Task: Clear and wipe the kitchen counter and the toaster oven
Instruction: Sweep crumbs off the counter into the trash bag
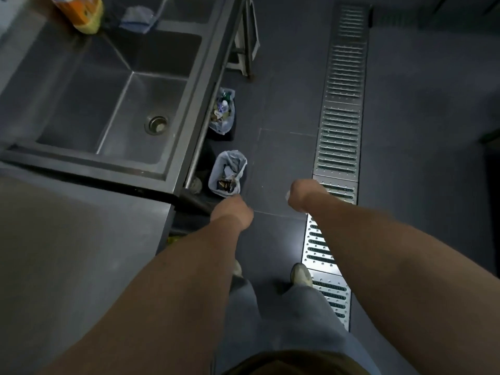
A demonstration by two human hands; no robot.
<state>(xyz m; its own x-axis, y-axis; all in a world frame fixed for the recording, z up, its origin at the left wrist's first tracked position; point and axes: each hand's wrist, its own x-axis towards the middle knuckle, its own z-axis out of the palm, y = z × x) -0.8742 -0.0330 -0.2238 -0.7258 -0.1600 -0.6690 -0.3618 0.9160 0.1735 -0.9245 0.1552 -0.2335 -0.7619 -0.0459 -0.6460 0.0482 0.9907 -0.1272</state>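
Observation:
I stand beside the grey kitchen counter (67, 253) and reach both arms down over the dark floor. My left hand (232, 212) hangs just in front of a small bin (216, 171) lined with a pale bag and holding scraps; its fingers are hidden under the wrist. My right hand (303, 194) is bent down to the right of that bin, fingers curled, with a bit of white material (287, 196) showing at its edge. A blue cloth (136, 18) lies at the back of the steel sink (108, 104). No toaster oven is in view.
A second bin (223, 115) full of rubbish stands under the sink's edge. An orange and yellow bottle (81, 12) sits at the sink's far corner. A metal drain grate (341, 104) runs along the floor on the right. A stool (243, 36) stands further ahead.

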